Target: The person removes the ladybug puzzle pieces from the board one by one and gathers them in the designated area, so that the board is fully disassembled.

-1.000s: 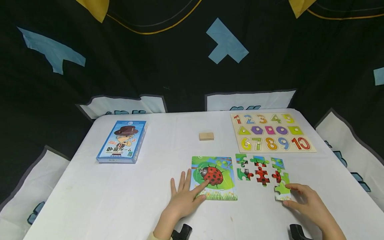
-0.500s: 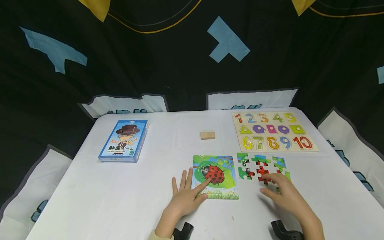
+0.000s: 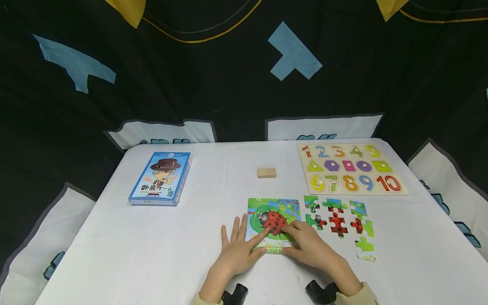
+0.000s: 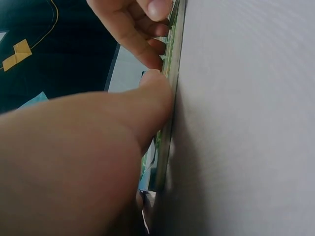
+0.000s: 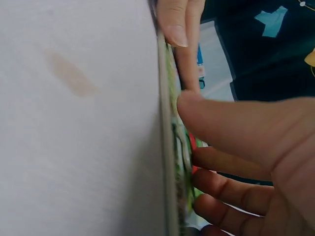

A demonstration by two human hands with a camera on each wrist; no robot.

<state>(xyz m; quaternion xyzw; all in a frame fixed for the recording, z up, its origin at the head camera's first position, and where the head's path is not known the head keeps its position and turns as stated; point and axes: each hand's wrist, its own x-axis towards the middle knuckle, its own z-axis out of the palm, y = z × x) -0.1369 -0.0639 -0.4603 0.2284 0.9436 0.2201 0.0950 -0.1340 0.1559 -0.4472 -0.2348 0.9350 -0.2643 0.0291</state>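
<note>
A square ladybug puzzle board [image 3: 254, 203] lies on the white table. My left hand [image 3: 235, 254] rests at its left side with fingers spread, forefinger reaching onto the ladybug and thumb at the near edge. My right hand [image 3: 312, 250] has curved fingers over the board's lower right. Its thumb and forefinger pinch at a puzzle piece [image 5: 184, 147], mostly hidden by the hand. Several loose puzzle pieces lie in rows to the right, including a red middle piece [image 3: 337, 225] and a green lower right piece [image 3: 364, 244].
Behind the loose pieces lies a wooden number-and-shape board [image 3: 310, 186]. A small wooden block [image 3: 267, 173] sits toward the back middle. The blue game box [image 3: 160, 180] is at the back left. Black curtain [image 3: 213, 93] hangs beyond the table.
My right hand has moved left from the loose pieces to the board, leaving the green lower right piece on the table. My left hand has stayed at the board.
</note>
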